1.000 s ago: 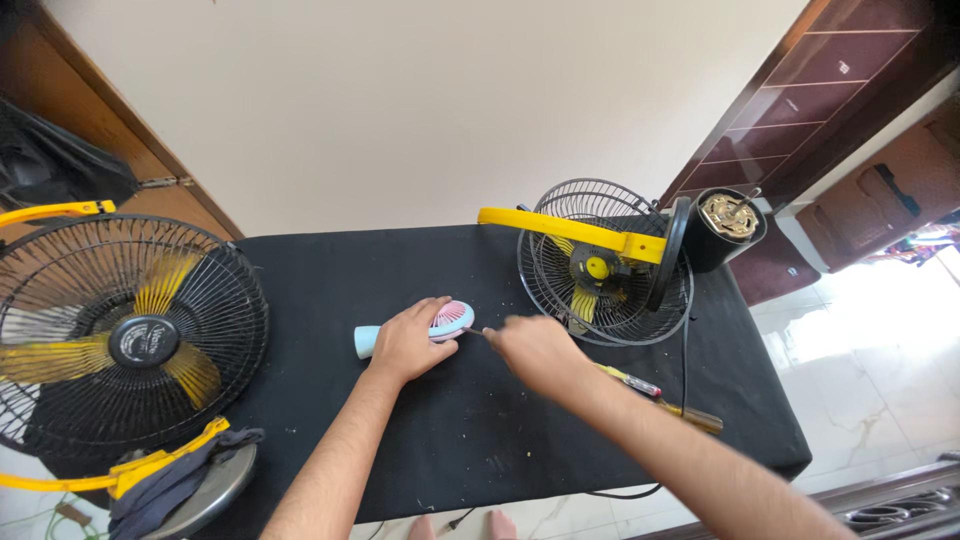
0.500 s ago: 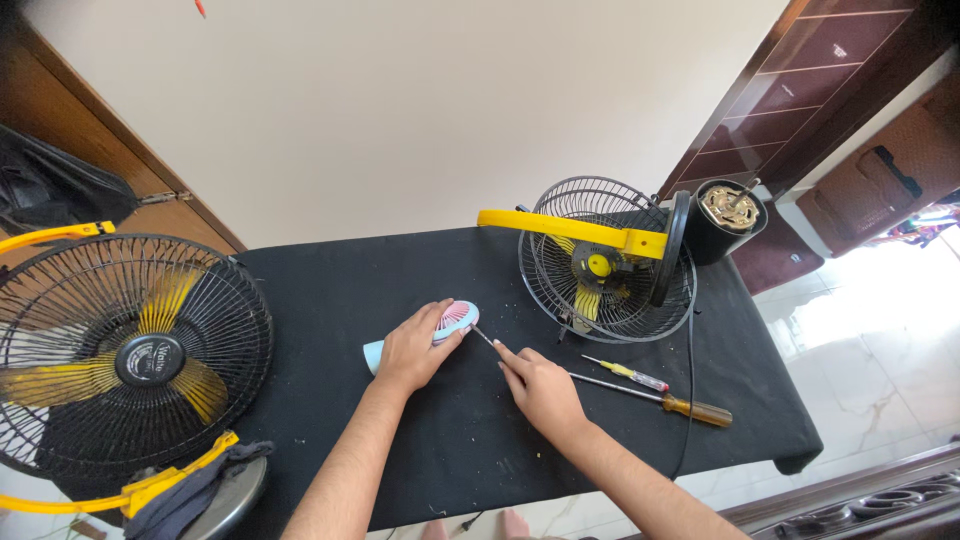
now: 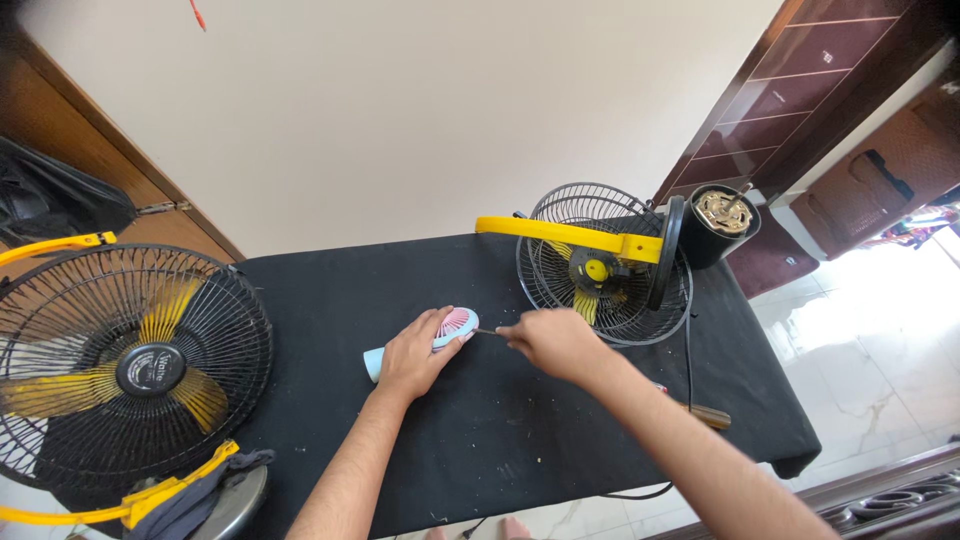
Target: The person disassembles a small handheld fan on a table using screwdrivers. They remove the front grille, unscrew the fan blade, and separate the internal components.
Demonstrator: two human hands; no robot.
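Since half a second ago my right hand [image 3: 553,341] has lifted and brought the thin screwdriver [image 3: 487,332] level to the small handheld fan [image 3: 443,332]. My left hand [image 3: 413,355] presses that pink-and-blue fan flat on the black worktop [image 3: 330,300]; my right hand grips the tool. I judge I'm working a screw; next needs a steady tip.

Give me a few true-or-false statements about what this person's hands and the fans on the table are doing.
1. The left hand rests on a small blue handheld fan. True.
2. The right hand holds a thin tool against that fan. True.
3. The tabletop is bare white. False: a black cloth covers it.
4. The big fan at the left has red blades. False: they are yellow.
5. A dismantled fan with a yellow bracket sits behind the right hand. True.
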